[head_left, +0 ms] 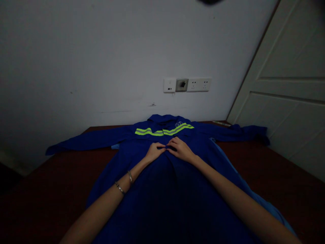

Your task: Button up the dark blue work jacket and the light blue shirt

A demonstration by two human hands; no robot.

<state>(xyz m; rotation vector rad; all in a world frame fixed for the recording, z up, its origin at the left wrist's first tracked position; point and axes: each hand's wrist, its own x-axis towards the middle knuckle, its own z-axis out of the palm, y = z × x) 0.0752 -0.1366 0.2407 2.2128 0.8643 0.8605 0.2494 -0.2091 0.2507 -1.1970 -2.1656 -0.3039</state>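
A dark blue work jacket (142,169) with a collar and a yellow-green and grey reflective band (149,131) across the chest lies spread out, sleeves stretched to both sides. My left hand (155,151) pinches the front edge of the jacket just below the band. Opposite it, almost touching, my right hand (180,149) pinches the same front opening from the other side. Whether a button or fastener sits between the fingertips is too small to tell. Two bracelets (120,187) circle my left wrist and forearm. Lighter blue cloth shows along the jacket's right edge.
The jacket rests on a dark reddish-brown wooden surface (63,176) against a pale wall (101,67). Sockets and a switch (181,84) are set in the wall. A white panelled door (284,95) stands at the right. A thin strip-like object (221,123) lies by the wall.
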